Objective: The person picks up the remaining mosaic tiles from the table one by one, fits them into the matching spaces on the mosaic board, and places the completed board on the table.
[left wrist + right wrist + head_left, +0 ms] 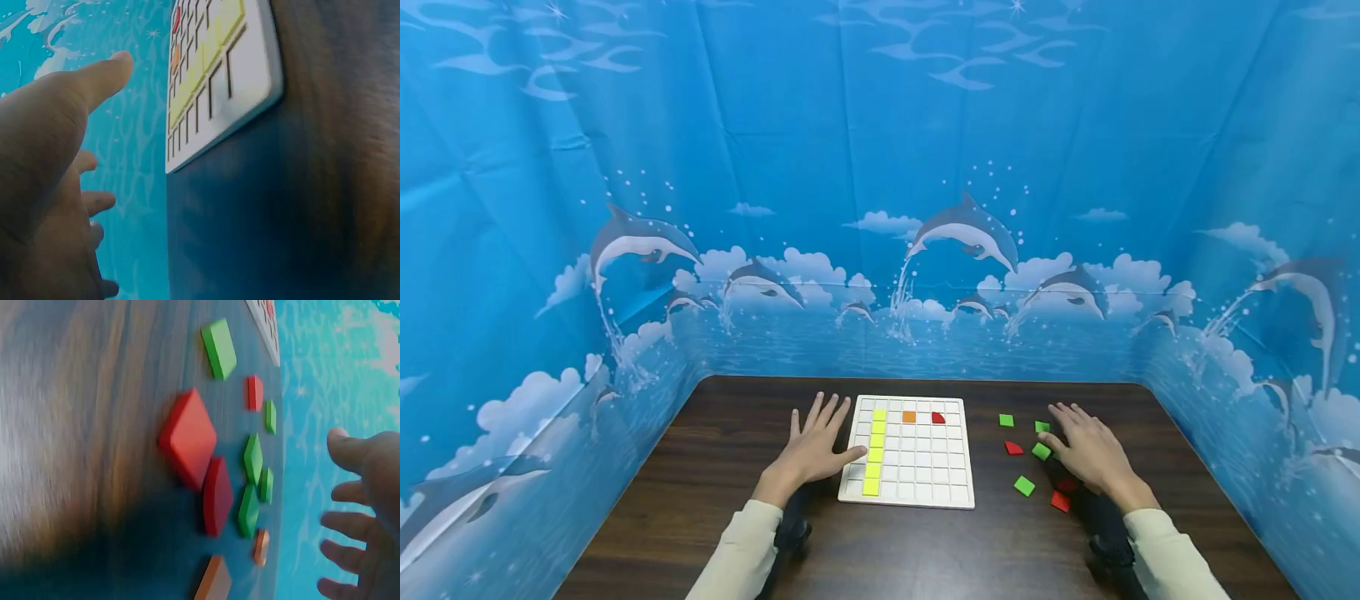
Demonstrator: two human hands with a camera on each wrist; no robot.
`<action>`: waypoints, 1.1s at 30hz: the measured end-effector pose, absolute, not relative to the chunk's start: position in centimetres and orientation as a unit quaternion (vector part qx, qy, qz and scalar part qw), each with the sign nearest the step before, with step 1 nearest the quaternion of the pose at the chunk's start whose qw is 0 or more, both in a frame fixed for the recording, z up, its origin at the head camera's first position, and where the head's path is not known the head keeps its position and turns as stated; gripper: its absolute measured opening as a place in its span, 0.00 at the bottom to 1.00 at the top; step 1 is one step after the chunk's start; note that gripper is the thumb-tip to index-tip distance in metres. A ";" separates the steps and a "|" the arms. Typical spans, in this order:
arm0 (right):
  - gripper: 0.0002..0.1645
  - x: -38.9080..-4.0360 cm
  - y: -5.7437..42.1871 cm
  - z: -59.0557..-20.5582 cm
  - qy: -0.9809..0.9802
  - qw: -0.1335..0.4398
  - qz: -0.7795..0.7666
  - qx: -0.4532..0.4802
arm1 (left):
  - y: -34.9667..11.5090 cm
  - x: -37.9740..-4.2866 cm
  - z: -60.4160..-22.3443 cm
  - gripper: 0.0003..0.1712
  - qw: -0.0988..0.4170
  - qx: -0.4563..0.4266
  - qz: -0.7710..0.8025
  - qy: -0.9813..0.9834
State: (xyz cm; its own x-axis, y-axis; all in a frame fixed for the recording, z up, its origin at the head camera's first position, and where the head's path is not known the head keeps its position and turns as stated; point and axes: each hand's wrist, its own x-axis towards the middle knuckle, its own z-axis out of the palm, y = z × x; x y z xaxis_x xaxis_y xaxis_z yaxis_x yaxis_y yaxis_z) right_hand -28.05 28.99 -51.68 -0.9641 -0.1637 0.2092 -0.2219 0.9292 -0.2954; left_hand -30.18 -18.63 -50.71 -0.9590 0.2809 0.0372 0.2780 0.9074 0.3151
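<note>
A white gridded board [925, 472] lies on the table. In its left part several yellow square tiles [875, 454] form a column; an orange square tile [909, 417] and a red rounded-corner piece [937, 418] sit in an upper row. My left hand [808, 454] is spread beside the board, its thumb reaching over the left edge. Over to the right, my right hand [1093, 454] hovers above loose pieces with fingers extended, holding nothing. Around it are several green tiles [1024, 486] and red pieces [1060, 501]. The right wrist view also shows orange pieces [214, 581], which the hand hides from the head camera.
The dark wooden table [700, 508] has rounded far corners. A blue curtain [865, 167] printed with dolphins surrounds it at the back and sides. One red curved piece [1014, 448] lies between the board and the right hand.
</note>
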 end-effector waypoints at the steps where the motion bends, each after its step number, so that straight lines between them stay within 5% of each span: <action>1: 0.39 -28.1 29.3 -51.8 -0.978 0.092 0.162 0.096 | -18.7 -30.0 -50.9 0.57 0.008 0.146 0.165 0.975; 14: 0.16 -28.9 32.7 -53.1 -0.976 0.130 0.161 0.063 | -20.4 -28.0 -54.5 0.58 0.088 0.178 0.236 0.951; 33: 0.07 -30.0 33.3 -54.8 -0.975 0.134 0.167 0.065 | -20.3 -27.4 -54.4 0.56 0.108 0.193 0.217 0.951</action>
